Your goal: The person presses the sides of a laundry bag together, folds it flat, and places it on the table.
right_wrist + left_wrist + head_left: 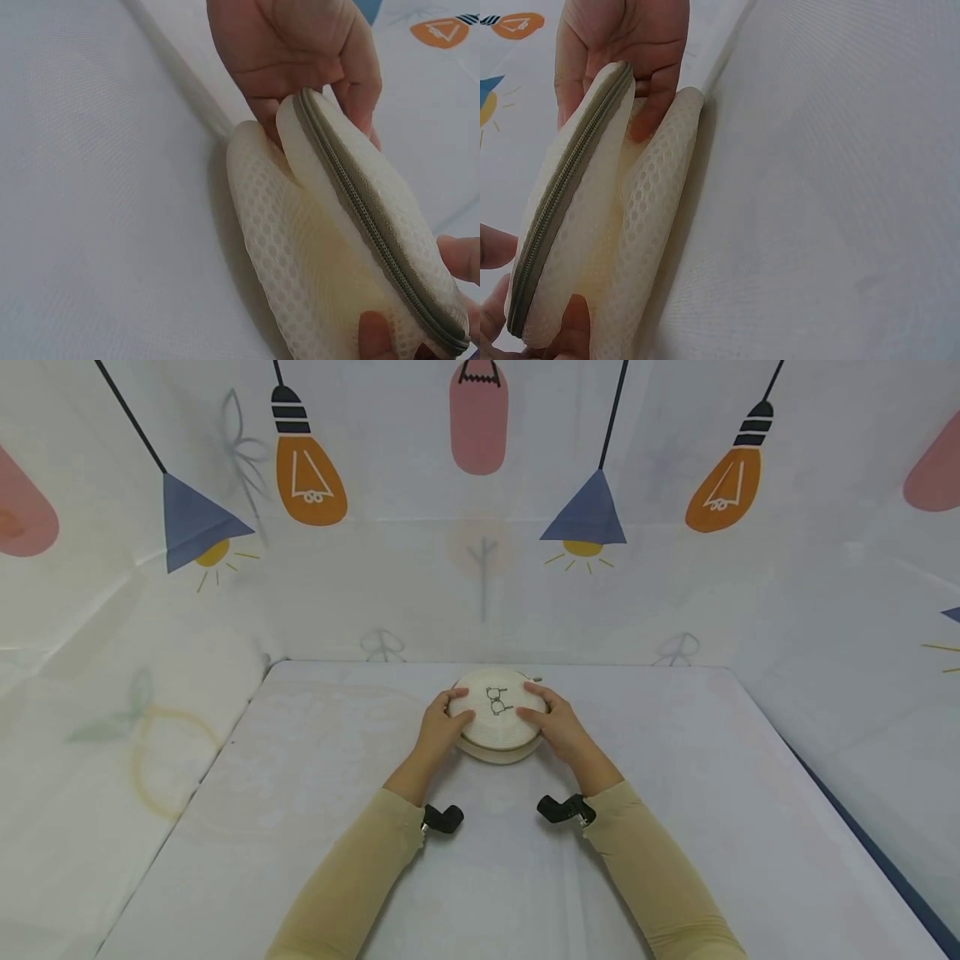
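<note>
A round cream mesh laundry bag (497, 731) with a small dark line drawing on top lies toward the back of the table. My left hand (438, 724) grips its left side, and my right hand (562, 724) grips its right side. Thumbs and forefingers press on the top panel. In both wrist views, other fingers reach into the gap between the upper part and the honeycomb-mesh lower part (656, 199). A grey-green zipper (367, 225) runs along the upper part's edge, its teeth meshed where visible. The bag's far side is hidden in the wrist views.
The white table (247, 827) ends at a back edge just beyond the bag. Behind it hangs a white cloth wall (420, 577) printed with lamps and bulbs. Dark wrist cameras (444, 819) sit at both cuffs, low over the table.
</note>
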A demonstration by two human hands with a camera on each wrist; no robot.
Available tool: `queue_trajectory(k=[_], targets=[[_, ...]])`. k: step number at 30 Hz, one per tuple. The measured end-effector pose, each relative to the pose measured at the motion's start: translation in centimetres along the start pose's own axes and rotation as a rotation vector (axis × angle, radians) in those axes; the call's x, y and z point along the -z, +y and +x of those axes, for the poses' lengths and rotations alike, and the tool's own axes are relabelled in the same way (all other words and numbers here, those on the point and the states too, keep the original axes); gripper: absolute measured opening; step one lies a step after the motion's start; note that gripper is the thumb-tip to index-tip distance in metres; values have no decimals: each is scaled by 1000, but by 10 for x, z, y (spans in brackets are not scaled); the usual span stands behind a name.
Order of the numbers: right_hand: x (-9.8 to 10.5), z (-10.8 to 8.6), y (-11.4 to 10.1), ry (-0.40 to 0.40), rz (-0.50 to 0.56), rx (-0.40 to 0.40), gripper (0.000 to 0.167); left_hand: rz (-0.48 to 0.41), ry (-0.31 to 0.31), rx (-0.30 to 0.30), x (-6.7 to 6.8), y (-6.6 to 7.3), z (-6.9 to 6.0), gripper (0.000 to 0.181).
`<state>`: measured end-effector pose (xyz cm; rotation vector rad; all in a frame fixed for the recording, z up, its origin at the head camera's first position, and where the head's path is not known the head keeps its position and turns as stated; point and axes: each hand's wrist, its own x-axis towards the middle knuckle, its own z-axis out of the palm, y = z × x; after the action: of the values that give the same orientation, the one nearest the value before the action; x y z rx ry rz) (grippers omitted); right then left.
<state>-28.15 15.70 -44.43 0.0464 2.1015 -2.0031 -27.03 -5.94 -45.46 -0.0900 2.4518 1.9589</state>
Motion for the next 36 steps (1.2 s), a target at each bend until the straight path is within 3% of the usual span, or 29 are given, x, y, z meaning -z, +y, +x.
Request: queue_trajectory(k=[11,18,27,36], targets=[[3,-6,-8,6,-298,51,66,105,4,-76,5,-2,0,46],[3,-8,-9,16,-505,62,66,235,-16,-160,5,-3,0,55],[3,-10,-6,54,-722,130,65,363,-7,-182,5,-1,-1,58],[-1,-15,-6,100,-873,205,59,489,4,-217,4,3,-6,52]])
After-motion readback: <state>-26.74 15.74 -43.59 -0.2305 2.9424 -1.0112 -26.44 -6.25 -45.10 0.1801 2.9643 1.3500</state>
